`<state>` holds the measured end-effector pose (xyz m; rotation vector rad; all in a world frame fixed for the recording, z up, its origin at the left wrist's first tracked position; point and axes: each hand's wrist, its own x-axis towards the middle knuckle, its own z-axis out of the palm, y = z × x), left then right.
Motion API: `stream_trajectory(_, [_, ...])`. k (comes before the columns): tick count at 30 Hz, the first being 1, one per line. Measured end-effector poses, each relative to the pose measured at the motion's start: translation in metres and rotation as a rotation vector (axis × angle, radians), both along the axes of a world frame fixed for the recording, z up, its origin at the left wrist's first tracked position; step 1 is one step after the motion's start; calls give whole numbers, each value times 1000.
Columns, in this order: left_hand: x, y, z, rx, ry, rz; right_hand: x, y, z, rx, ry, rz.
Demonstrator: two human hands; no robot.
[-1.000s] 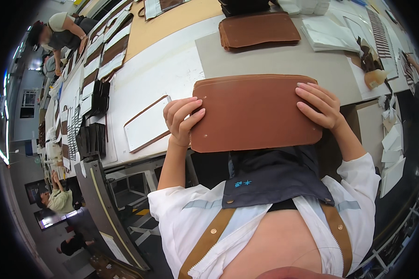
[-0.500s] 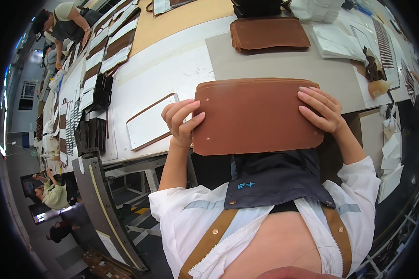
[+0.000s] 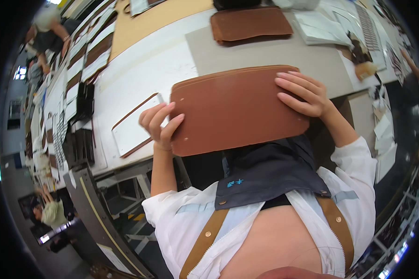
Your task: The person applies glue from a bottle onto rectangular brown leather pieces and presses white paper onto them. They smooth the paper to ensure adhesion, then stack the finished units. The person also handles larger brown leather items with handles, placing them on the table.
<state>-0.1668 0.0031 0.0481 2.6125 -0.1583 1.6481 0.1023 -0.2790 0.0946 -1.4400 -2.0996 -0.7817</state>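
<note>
Between my two hands is a stack of brown leather panels (image 3: 233,111) with rounded corners, held up at the table's near edge in front of my apron. Small holes show near the corners of the top panel. My left hand (image 3: 159,122) grips the stack's left end, thumb and fingertips on the top face. At the right end, my right hand (image 3: 307,95) clasps it with fingers laid over the upper corner; its thumb is hidden. Left of the stack, a white panel with brown edging (image 3: 135,128) lies on the table.
Farther back rests another pile of brown leather panels (image 3: 251,25) on a grey board (image 3: 219,58). White sheets (image 3: 319,28) and a small yellowish bottle (image 3: 365,69) are at right. Rows of brown and white pieces (image 3: 91,51) line the left, where another person (image 3: 49,32) bends over the table.
The whole view has shifted and tilted, so the table and the stack sit farther left in it. Both hands keep their hold on the leather panels.
</note>
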Motion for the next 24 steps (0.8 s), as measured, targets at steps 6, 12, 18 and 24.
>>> stream_trajectory(6, [-1, -3, -5, 57, -48, 61, -1, -1, -1, 2, -1, 24])
stream_trajectory(12, [-2, -3, 0, -54, 30, -12, -1, -2, -7, -10, 109, 17])
stream_trajectory(18, [3, -13, 13, -1075, 490, -21, -10, -1, -6, -330, 1050, -92])
stream_trajectory(24, [23, -7, -15, -1724, 830, -165, -1, 8, -30, -705, 1927, -390])
